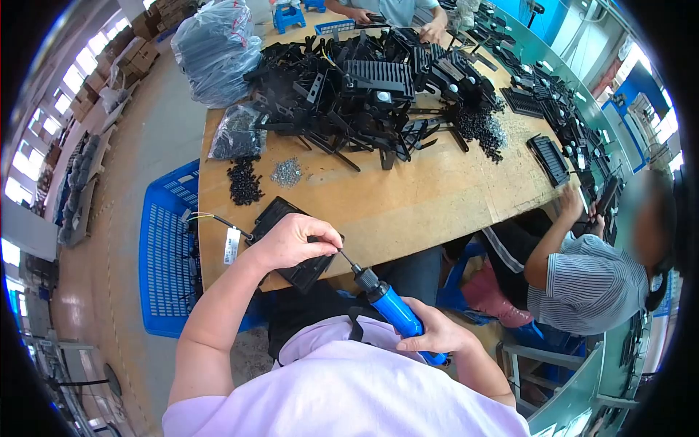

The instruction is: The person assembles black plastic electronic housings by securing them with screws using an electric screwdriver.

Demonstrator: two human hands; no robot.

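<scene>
My right hand (437,329) is wrapped round a blue electric screwdriver (394,307), whose bit points up and left. At the bit's tip, the fingers of my left hand (297,241) are pinched together; whatever they hold is too small to make out. Under my left hand lies a black lamp housing (306,271) at the table's near edge, with a cable and a white label (231,246) on its left. Beyond it on the table are a small pile of black screws (245,182) and a pile of silver washers (286,172).
Black brackets and housings (378,80) are heaped across the wooden table (408,211). A blue crate (164,255) stands at the left, below a plastic bag (218,54). One co-worker (590,284) sits at the right, another (400,11) across the table.
</scene>
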